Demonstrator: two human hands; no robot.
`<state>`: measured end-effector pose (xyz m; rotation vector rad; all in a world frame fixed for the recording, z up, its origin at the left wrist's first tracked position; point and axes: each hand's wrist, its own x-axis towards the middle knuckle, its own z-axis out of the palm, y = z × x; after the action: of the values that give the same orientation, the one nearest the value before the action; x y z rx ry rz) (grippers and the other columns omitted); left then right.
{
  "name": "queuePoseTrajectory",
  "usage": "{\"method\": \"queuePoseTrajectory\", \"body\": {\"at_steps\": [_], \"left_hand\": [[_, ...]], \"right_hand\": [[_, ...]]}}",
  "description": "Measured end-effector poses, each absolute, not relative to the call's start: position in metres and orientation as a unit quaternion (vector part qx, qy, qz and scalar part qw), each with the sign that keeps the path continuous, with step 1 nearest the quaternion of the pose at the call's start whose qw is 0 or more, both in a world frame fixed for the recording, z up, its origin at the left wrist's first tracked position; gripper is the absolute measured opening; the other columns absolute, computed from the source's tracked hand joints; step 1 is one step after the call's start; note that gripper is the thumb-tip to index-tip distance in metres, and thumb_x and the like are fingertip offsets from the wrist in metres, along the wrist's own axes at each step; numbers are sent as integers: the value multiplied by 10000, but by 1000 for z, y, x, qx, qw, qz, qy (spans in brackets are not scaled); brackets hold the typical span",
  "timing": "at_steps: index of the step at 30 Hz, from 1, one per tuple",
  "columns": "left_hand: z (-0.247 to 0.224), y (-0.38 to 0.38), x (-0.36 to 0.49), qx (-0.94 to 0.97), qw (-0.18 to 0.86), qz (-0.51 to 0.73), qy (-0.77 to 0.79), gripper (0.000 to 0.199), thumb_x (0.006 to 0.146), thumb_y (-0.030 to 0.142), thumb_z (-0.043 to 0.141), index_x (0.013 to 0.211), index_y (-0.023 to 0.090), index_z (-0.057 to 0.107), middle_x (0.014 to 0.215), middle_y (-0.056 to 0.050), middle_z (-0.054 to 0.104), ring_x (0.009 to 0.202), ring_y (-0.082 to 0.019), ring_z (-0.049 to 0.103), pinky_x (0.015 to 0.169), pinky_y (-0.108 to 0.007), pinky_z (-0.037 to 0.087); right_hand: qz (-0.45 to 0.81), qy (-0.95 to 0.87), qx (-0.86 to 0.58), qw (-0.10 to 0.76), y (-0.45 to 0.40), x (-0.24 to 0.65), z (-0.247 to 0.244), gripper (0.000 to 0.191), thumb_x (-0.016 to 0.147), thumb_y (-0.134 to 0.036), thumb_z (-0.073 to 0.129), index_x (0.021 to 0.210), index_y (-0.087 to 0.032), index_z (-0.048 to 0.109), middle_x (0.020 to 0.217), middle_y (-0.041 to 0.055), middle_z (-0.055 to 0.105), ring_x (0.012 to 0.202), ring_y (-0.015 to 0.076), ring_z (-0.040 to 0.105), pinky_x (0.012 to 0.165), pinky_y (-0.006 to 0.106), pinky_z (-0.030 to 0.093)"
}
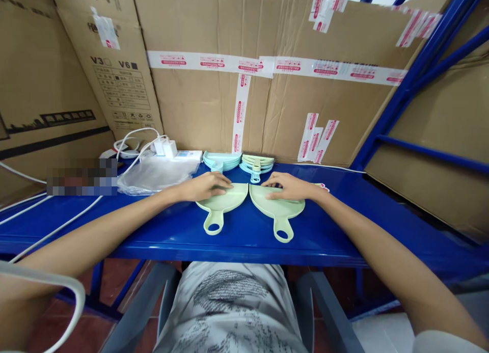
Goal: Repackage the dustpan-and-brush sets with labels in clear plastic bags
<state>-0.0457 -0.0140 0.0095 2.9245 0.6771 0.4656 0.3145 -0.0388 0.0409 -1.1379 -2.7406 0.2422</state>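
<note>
Two pale green dustpan-shaped pieces lie side by side on the blue table, their ring handles toward me. My left hand rests on the upper left part of the left green piece, fingers pointing inward. On the right green piece lies my right hand, its thumb and fingers apart over the flat part. The straight edges of the two pieces nearly meet between my hands. Behind them stand a stack of light blue pieces and a stack of green and blue pieces.
Clear plastic bags lie at the left of the blue table, near white chargers and loose cables. Cardboard walls the back. A blue metal frame rises at the right.
</note>
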Motion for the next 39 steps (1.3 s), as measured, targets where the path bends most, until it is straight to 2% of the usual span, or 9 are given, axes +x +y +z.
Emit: {"method": "queuePoseTrajectory", "body": {"at_steps": [9, 18, 24, 27, 30, 33, 36, 39], "left_hand": [[11, -15, -47, 963, 48, 156, 214, 327, 1075, 292, 561, 1312, 209, 771, 1417, -128, 727, 1311, -285, 674, 1130, -435, 511], [11, -17, -47, 962, 56, 168, 206, 331, 1076, 315, 562, 1301, 203, 778, 1390, -141, 741, 1305, -291, 682, 1125, -443, 520], [19, -25, -45, 952, 64, 189, 231, 399, 1105, 427, 522, 1297, 184, 774, 1385, -144, 748, 1313, -282, 689, 1126, -421, 524], [25, -31, -44, 942, 69, 238, 226, 420, 1106, 467, 514, 1249, 183, 788, 1327, -139, 775, 1253, -270, 719, 1098, -415, 543], [32, -35, -44, 922, 54, 305, 233, 420, 1100, 478, 512, 1168, 187, 809, 1225, -123, 807, 1150, -257, 746, 1043, -403, 564], [41, -33, -42, 900, 40, 354, 250, 421, 1077, 501, 538, 1042, 197, 826, 1083, -101, 826, 1018, -239, 757, 935, -362, 582], [55, -26, -41, 875, 38, 391, 284, 431, 1051, 516, 561, 944, 189, 822, 979, -85, 821, 877, -208, 749, 782, -298, 571], [68, -19, -41, 850, 22, 428, 306, 412, 1027, 485, 580, 903, 170, 814, 923, -75, 811, 781, -179, 719, 696, -264, 534]], "right_hand": [[84, -919, -378, 82, -36, 317, 39, 633, 941, -636, 705, 1376, -179, 760, 1217, 152, 716, 1130, 311, 681, 1004, 428, 517], [79, -919, -376, 86, -34, 317, 39, 600, 942, -596, 730, 1365, -173, 766, 1206, 154, 722, 1140, 315, 684, 1025, 436, 509], [82, -918, -374, 99, -34, 317, 39, 560, 935, -568, 740, 1319, -162, 780, 1225, 165, 741, 1123, 310, 706, 998, 433, 533], [101, -906, -383, 147, -39, 315, 41, 424, 983, -511, 672, 1182, -157, 794, 1135, 136, 775, 1010, 261, 730, 896, 372, 552], [67, -881, -401, 243, -43, 309, 46, 283, 1003, -439, 631, 993, -179, 743, 984, 85, 766, 866, 215, 708, 820, 336, 527], [-8, -857, -416, 305, -42, 296, 52, 203, 994, -396, 634, 1055, -205, 669, 1058, 68, 716, 802, 185, 669, 799, 327, 497], [-43, -860, -449, 240, -32, 279, 57, 333, 962, -452, 695, 1200, -234, 612, 1218, 82, 650, 827, 193, 658, 802, 333, 486], [-70, -855, -486, 167, -17, 262, 62, 380, 910, -460, 761, 1175, -217, 636, 1223, 111, 629, 915, 241, 656, 819, 349, 478]]}}
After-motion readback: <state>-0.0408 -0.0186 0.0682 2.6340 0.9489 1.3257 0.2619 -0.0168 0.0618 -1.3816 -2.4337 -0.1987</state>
